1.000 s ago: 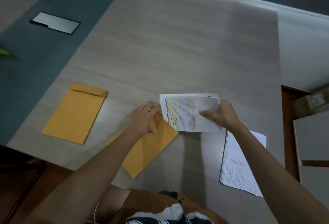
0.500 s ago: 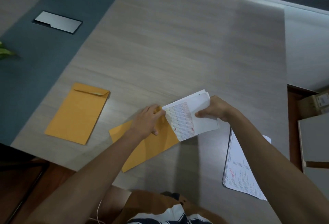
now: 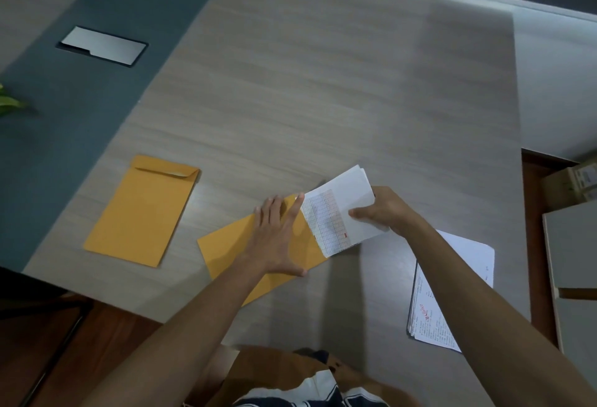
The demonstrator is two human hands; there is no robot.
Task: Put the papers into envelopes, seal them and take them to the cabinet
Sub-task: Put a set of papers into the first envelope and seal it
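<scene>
A folded white paper (image 3: 339,216) with a printed table sits at the mouth of a yellow envelope (image 3: 226,251) lying slanted on the grey wooden table (image 3: 323,83). My right hand (image 3: 384,209) grips the paper's right side. My left hand (image 3: 277,232) lies flat on the envelope, fingers spread, index finger touching the paper's edge. A second yellow envelope (image 3: 142,209) lies flat to the left with its flap folded down. A stack of printed papers (image 3: 452,290) rests at the right, partly under my right forearm.
A grey-blue strip (image 3: 80,109) with a metal cable hatch (image 3: 103,46) runs along the table's left. A green leaf (image 3: 8,103) pokes in at the far left. A cabinet (image 3: 575,261) and cardboard boxes (image 3: 571,180) stand right of the table. The near table edge is by my body.
The envelope has turned more slanted and my left hand has flattened on it. My right hand has tilted the folded paper and brought its lower edge to the envelope's mouth.
</scene>
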